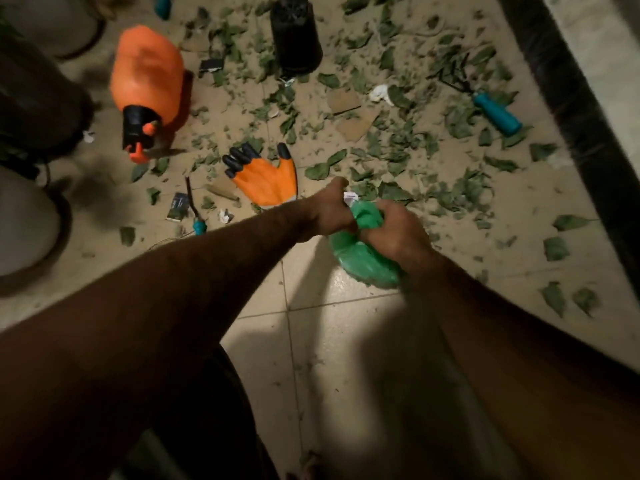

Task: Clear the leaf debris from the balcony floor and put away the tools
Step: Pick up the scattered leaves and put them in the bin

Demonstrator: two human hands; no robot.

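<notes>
Green leaf debris [398, 147] lies scattered over the beige tiled floor [346, 341], thickest in the middle and to the right. Both my hands grip the bunched top of a green plastic bag [360, 254] that hangs just above the tiles. My left hand [330, 209] pinches its neck from the left, and my right hand [398, 226] closes on it from the right. An orange glove [270, 181] with black fingertips lies flat just left of my hands. Further right rests a small hand rake [485, 105] with a teal handle. A small teal-handled tool [195, 216] lies near the glove.
An orange pressure sprayer [149, 88] lies on its side at the upper left. A black plastic pot [294, 32] stands at the top centre. Large pots [24, 220] line the left edge. A dark raised ledge [571, 98] runs along the right. Cardboard scraps [349, 109] lie among the leaves.
</notes>
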